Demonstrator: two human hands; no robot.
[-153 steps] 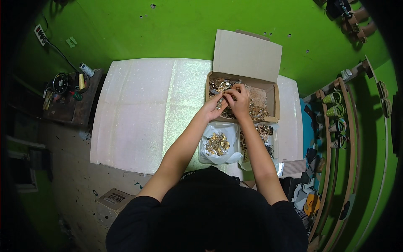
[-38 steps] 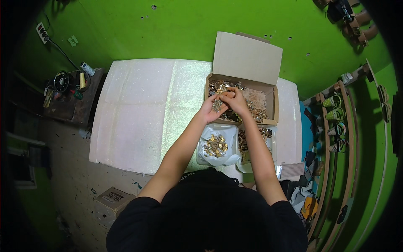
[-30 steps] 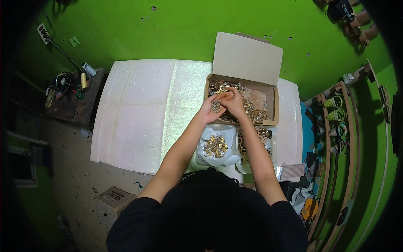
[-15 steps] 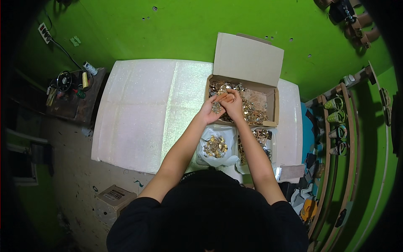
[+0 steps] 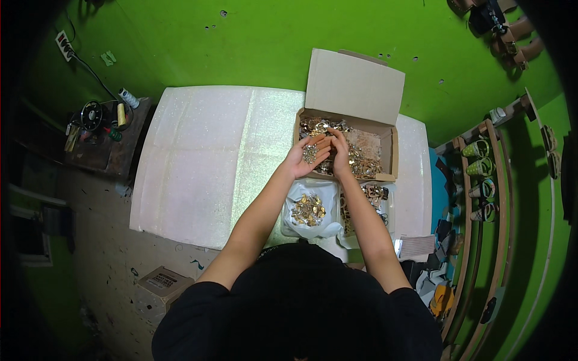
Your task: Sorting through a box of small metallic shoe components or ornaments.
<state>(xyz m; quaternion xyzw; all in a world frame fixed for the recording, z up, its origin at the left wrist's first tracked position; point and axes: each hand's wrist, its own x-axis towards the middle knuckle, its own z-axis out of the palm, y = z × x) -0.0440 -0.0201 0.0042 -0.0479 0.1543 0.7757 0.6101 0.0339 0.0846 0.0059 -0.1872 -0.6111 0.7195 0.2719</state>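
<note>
My left hand (image 5: 298, 157) lies palm up over the front of the cardboard box (image 5: 394, 153), cupping a small heap of metal pieces (image 5: 309, 154). Close to its right, my right hand (image 5: 340, 150) has its fingers stretched toward the far left, nothing plainly gripped; its thumb is hidden. A gold-coloured ring-shaped piece (image 5: 321, 128) shows just beyond the fingertips. Many metal fittings (image 5: 364, 162) fill the box, whose lid (image 5: 355, 81) stands raised. In front of it, a white plastic-lined container (image 5: 331, 230) holds gold and silver pieces (image 5: 308, 209).
Right of the lined container, a tray (image 5: 392, 207) of dark and gold fittings sits under my right forearm. The table (image 5: 186, 162) has a shiny white cover. A rack with green sandals (image 5: 478, 157) stands at right, a small thread-laden table (image 5: 105, 144) at left.
My right hand has drawn slightly away from the left palm, its fingers straightening from a curl. My left hand stays nearly in place, with its fingers showing more.
</note>
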